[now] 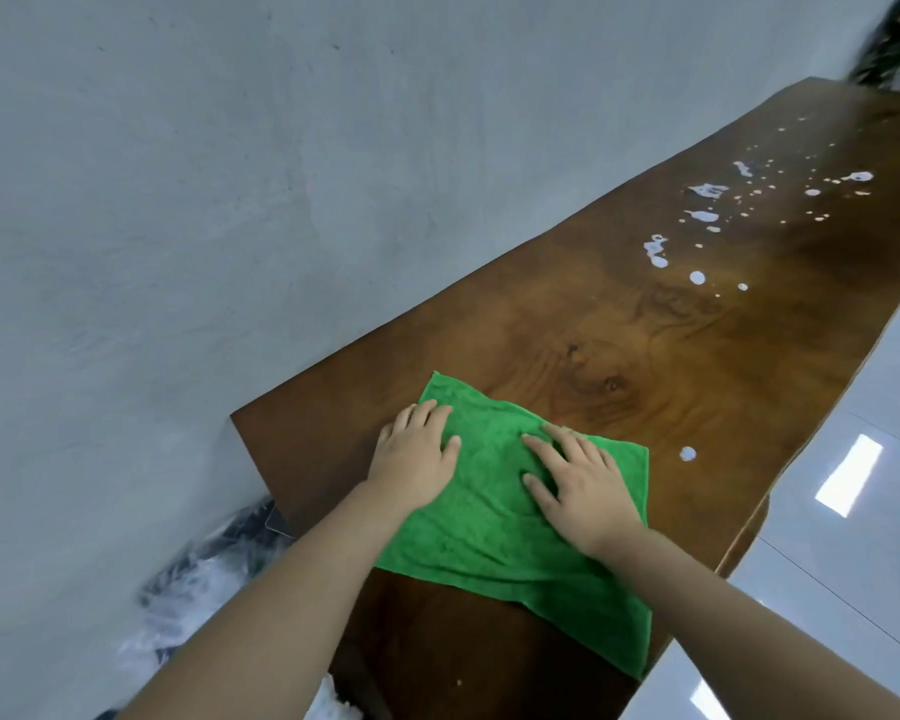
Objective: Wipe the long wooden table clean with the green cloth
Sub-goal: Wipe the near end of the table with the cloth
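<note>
The cloth (494, 517) lay spread nearly flat on the near end of the counter (645, 330), one corner hanging over the edge nearest the person. The left hand (417, 459) pressed on the cloth's left edge and the right hand (578, 485) on its middle right, both with palms down and fingers straight, pinching nothing. The cloth looked like soft, light terry that would likely bunch or fold if pushed from one corner. Flat pressure from both palms, set apart as here, seemed the surest hold for sliding it. The counter's polished wood looked smooth, so the cloth should glide easily. A lone white drop (687, 453) sat just right of the cloth, and a scatter of white splashes (702, 216) lay well beyond it toward the far end, so most of the wiping seemed not yet done. A plant (894, 44) stood farther beyond the cloth, past the splashes. No brand, label or writing could be read anywhere.
</note>
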